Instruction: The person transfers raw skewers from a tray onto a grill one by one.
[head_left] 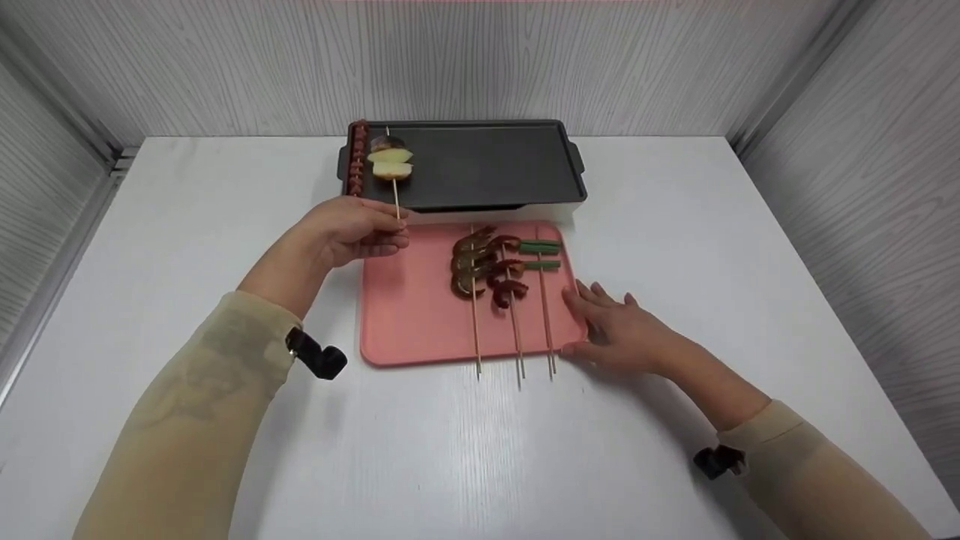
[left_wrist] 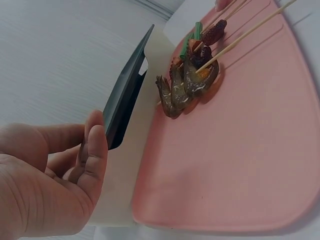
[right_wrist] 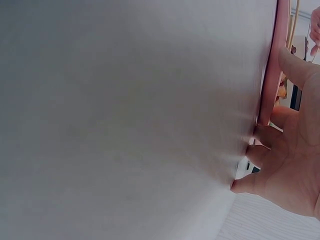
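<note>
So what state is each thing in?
pink tray: flat, loaded
black griddle: upright, partly loaded
dark-red skewer: lying along griddle's left edge
vegetable skewer: held over griddle, contact unclear
shrimp skewer: lying on tray
octopus skewer: lying on tray
green-stalk skewer: lying on tray
left hand: pinching the vegetable skewer
right hand: touching tray's right edge

Griddle [head_left: 487,165] passable right of vegetable skewer [head_left: 391,156]; sausage skewer [head_left: 358,157] obstructs left end. Tray [head_left: 412,315] passable on left half, except far corner, blocked by left hand [head_left: 364,231]; right half obstructed by shrimp [head_left: 463,264], octopus [head_left: 510,291] and greens [head_left: 551,245], sticks [head_left: 475,322] overhanging near rim; right hand [head_left: 616,330] blocks right rim
</note>
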